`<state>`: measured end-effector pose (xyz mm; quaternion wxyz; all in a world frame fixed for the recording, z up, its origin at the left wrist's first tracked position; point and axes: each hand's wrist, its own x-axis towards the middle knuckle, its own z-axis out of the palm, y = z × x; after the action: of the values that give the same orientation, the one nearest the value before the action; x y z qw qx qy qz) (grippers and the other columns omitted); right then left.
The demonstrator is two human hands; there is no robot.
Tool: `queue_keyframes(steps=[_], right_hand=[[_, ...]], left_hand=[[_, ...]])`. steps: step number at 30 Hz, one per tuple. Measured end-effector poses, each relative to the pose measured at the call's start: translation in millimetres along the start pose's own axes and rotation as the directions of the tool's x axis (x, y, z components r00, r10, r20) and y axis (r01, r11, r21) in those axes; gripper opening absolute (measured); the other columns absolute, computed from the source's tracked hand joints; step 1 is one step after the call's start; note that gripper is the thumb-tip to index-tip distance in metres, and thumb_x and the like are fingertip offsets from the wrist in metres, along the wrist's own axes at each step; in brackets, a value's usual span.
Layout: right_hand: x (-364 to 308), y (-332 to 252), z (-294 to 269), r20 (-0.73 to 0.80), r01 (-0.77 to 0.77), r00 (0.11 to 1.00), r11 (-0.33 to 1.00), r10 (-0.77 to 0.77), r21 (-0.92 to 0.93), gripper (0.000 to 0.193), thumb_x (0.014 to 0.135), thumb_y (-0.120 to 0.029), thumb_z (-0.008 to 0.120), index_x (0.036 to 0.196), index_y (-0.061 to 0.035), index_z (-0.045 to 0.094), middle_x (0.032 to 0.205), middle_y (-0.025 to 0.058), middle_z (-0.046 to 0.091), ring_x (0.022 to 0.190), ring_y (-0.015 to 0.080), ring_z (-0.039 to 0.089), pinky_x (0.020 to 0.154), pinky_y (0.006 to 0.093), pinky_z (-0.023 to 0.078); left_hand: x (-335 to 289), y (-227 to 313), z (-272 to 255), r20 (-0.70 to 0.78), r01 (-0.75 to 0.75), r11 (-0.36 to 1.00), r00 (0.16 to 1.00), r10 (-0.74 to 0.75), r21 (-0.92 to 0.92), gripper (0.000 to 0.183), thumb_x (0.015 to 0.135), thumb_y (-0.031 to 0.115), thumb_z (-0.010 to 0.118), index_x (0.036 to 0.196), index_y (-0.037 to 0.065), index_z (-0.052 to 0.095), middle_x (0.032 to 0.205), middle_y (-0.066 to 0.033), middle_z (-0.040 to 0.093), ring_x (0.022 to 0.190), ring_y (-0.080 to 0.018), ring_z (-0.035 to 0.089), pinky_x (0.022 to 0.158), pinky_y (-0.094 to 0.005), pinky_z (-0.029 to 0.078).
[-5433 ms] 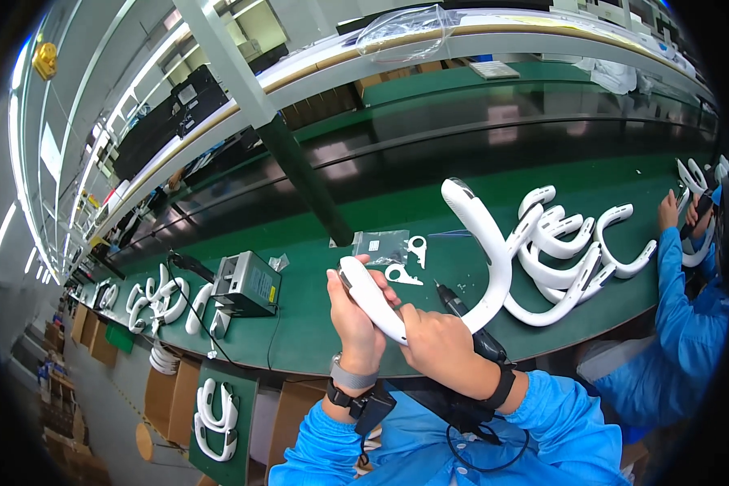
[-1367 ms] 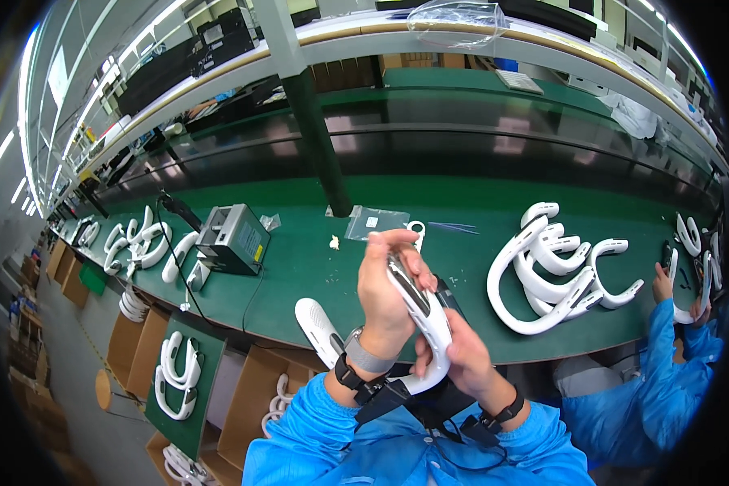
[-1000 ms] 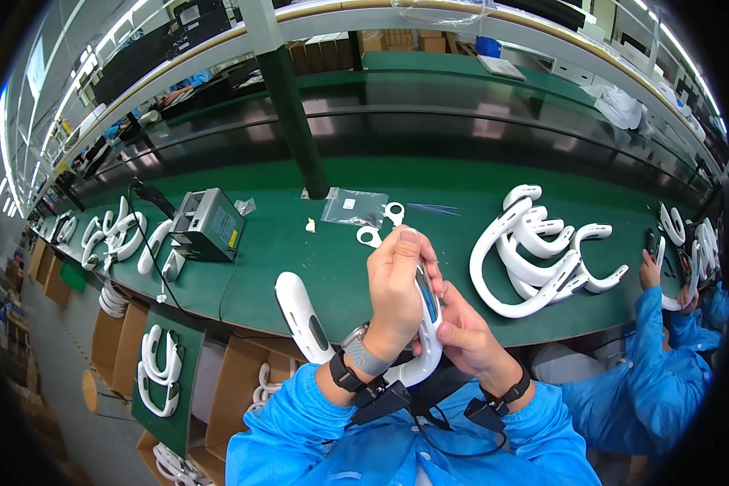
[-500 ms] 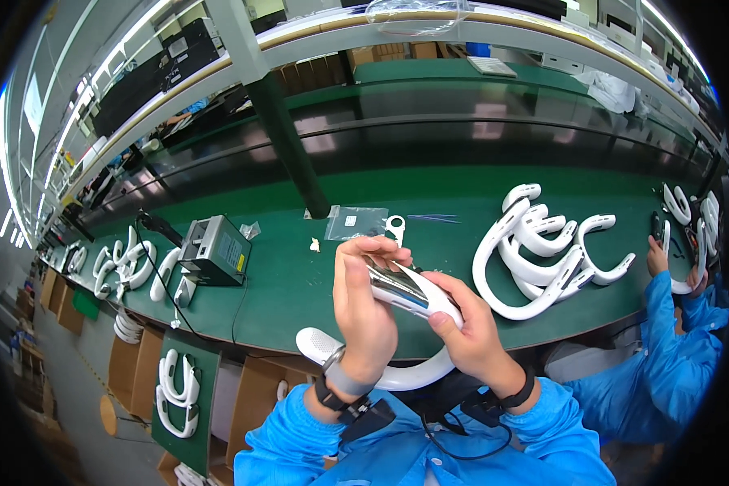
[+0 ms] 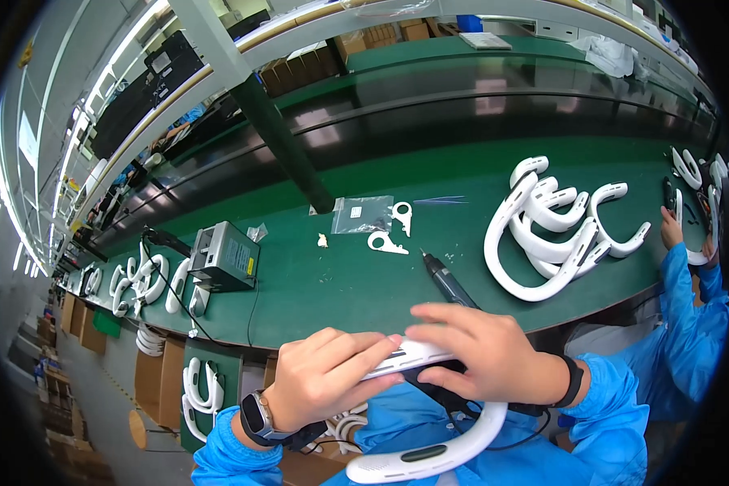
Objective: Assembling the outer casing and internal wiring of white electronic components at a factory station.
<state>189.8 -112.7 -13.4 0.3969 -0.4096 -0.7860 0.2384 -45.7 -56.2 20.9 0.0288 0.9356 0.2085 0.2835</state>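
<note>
A white U-shaped neck fan (image 5: 470, 445) is in my hands, close to my body at the table's near edge. My left hand (image 5: 320, 379) is closed around one end, thumb below and fingers above. My right hand (image 5: 494, 352) lies over the same arm of the fan, thumb underneath, its fingers stretched and a little blurred; the palm hides part of the fan. The far end, with small slots and a dark oval inset, hangs over my lap. Just beyond my right hand, a dark pen-shaped screwdriver (image 5: 448, 282) lies on the green table.
Several white neck fans (image 5: 535, 235) are piled at the right. Two white ring-ended pieces (image 5: 386, 243), a clear bag (image 5: 363, 215) and tweezers (image 5: 440, 200) lie farther back. A grey box-shaped device (image 5: 225, 257) stands left. At far right, a co-worker's hand (image 5: 671, 229) is busy.
Both hands have come down toward my body with the neck fan. It has turned, so its shiny face no longer shows. The screwdriver and a second ring-ended piece are now uncovered.
</note>
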Motion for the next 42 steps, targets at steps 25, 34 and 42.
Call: queue_keyframes(steps=[25, 34, 42], right_hand=[[-30, 64, 15, 0.533, -0.537, 0.842, -0.046, -0.083, 0.842, 0.062, 0.098, -0.040, 0.057, 0.135, 0.0086, 0.047, 0.101, 0.0189, 0.067, 0.086, 0.0225, 0.067, 0.077, 0.0322, 0.054], [-17, 35, 51, 0.210, -0.221, 0.975, 0.408, 0.072, 0.886, 0.042, 0.097, -0.017, 0.060, 0.131, 0.0050, 0.047, 0.102, 0.0107, 0.064, 0.093, 0.0176, 0.062, 0.086, 0.0337, 0.050], [-34, 62, 69, 0.077, -0.138, 0.987, 0.507, 0.140, 0.851, 0.038, 0.096, -0.018, 0.062, 0.124, 0.0040, 0.052, 0.104, 0.0106, 0.067, 0.099, 0.0175, 0.064, 0.090, 0.0322, 0.050]], left_hand=[[-14, -33, 6, -0.265, -0.103, 0.990, 0.961, 0.076, -0.091, 0.039, 0.058, 0.010, 0.089, 0.093, 0.016, 0.075, 0.099, -0.0083, 0.068, 0.098, -0.0285, 0.065, 0.074, -0.0305, 0.057], [5, -16, 77, 0.258, 0.101, -0.339, 0.849, -0.461, -0.936, 0.084, 0.097, 0.053, 0.052, 0.152, -0.002, 0.019, 0.140, -0.0216, 0.046, 0.130, -0.0354, 0.049, 0.107, -0.0480, 0.042], [21, -12, 111, 0.212, 0.048, -0.387, 0.893, -0.396, -0.921, 0.086, 0.098, 0.058, 0.045, 0.152, -0.002, 0.017, 0.120, -0.0238, 0.058, 0.105, -0.0356, 0.067, 0.086, -0.0418, 0.058]])
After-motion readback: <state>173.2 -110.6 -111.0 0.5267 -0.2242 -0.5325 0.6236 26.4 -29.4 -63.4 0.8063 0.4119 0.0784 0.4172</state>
